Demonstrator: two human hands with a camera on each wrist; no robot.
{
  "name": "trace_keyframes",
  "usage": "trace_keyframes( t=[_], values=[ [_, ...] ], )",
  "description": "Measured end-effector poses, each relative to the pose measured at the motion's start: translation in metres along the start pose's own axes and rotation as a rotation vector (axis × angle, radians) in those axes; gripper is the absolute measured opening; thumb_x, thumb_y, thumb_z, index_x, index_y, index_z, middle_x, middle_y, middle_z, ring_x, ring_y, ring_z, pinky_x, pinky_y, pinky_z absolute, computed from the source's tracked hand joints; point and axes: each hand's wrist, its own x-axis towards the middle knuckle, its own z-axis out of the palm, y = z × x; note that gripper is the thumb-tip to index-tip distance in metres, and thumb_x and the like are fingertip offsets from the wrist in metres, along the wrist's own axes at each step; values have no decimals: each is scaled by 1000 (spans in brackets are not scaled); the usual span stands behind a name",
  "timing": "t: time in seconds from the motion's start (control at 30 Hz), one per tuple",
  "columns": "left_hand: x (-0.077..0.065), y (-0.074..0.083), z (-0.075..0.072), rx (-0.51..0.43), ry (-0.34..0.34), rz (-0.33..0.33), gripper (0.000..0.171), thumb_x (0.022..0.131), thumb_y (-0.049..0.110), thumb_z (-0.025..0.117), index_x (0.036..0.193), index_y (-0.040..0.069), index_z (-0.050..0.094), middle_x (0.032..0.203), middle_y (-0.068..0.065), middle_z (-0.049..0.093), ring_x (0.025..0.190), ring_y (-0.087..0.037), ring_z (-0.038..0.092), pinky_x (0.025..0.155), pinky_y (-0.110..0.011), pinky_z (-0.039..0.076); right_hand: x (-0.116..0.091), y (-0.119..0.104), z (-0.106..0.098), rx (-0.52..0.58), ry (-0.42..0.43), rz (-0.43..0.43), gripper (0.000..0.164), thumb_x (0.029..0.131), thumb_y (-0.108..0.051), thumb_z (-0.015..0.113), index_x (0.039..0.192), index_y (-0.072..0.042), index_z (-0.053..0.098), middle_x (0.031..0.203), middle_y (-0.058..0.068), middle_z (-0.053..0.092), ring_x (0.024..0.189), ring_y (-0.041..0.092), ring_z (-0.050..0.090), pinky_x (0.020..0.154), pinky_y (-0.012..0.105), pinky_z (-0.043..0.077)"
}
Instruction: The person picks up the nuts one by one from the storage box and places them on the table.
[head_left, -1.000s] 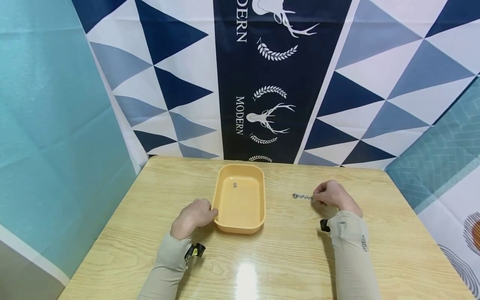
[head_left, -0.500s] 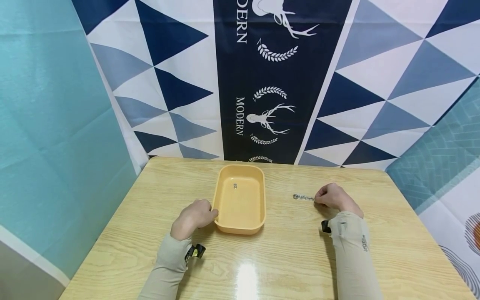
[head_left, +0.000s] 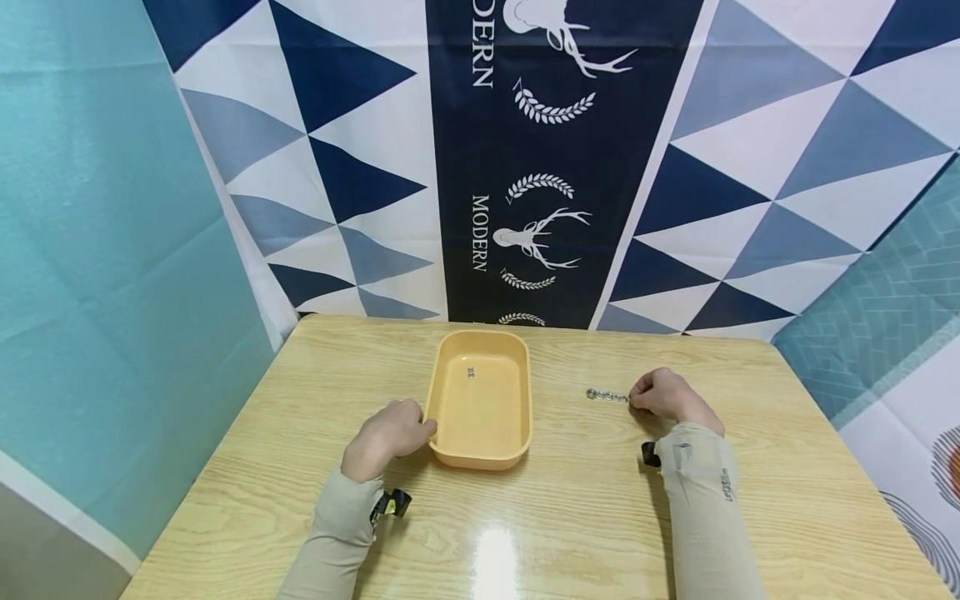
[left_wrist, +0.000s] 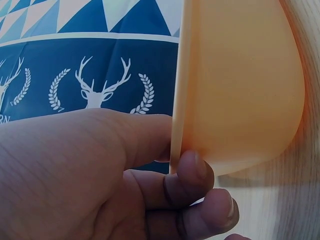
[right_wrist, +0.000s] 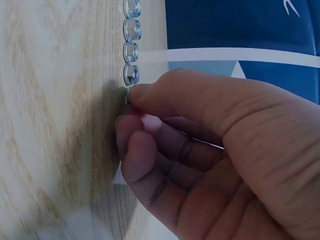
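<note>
In the head view my left hand (head_left: pixel 390 435) grips the near left edge of a yellow plastic tray (head_left: pixel 483 460). The left wrist view shows the thumb outside the tray wall (left_wrist: pixel 240 90), with fingertips curled around its edge. Two small metal nuts (head_left: pixel 470 372) sit together inside, toward the far end. To the right, a row of shiny metal flange nuts (head_left: pixel 606 395) lies on the table. My right hand (head_left: pixel 670 396) is at the row's right end. In the right wrist view its thumb and index finger pinch the end nut (right_wrist: pixel 126 95), mostly covered by the fingertips.
The wooden table (head_left: pixel 585 517) runs back to a patterned cloth backdrop (head_left: pixel 540 167). A pale blue curtain (head_left: pixel 127 250) hangs along the left side. Black wrist-camera mounts show at the left cuff (head_left: pixel 392 504) and right cuff (head_left: pixel 651 454).
My right hand has shifted slightly right and nearer, then held almost still at the row's end. The left hand and the tray have stayed in place.
</note>
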Motion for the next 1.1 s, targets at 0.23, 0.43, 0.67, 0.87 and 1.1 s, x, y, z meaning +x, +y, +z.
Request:
trace_keyframes(
  t=[0.23,0.43,0.67,0.87,1.1],
  values=[
    [0,0,0,3,3,9,35,97,27,54,64,15,50,58,2,44,51,-14,39,49,-29,31,-2,-3,0,11,5,-6,15,95,-9,65,98,4,73,85,9,71,74,19,60,72,34,50],
    [0,0,0,8,6,11,35,97,27,54,64,15,50,58,1,45,52,-14,40,49,-29,32,-3,-3,0,18,2,-9,16,96,-9,65,100,5,73,88,10,72,75,19,61,72,34,51],
    [-1,1,0,1,-1,5,36,97,27,54,63,15,49,58,1,44,51,-14,40,49,-29,32,-3,0,0,44,-5,-23,18,96,-8,65,104,7,72,90,11,71,75,17,62,70,33,52],
    [-1,1,0,-2,0,6,36,97,27,54,63,16,49,58,2,43,51,-14,39,48,-29,31,-3,-1,-4,42,-13,-17,20,97,-10,62,109,5,69,91,11,70,75,16,63,70,33,52],
    [-1,1,0,-2,0,2,36,97,27,54,63,16,49,58,2,43,51,-14,39,48,-28,31,-5,-10,-13,63,-4,-25,31,100,-13,56,121,10,62,93,17,70,77,21,66,69,34,51]
  ],
)
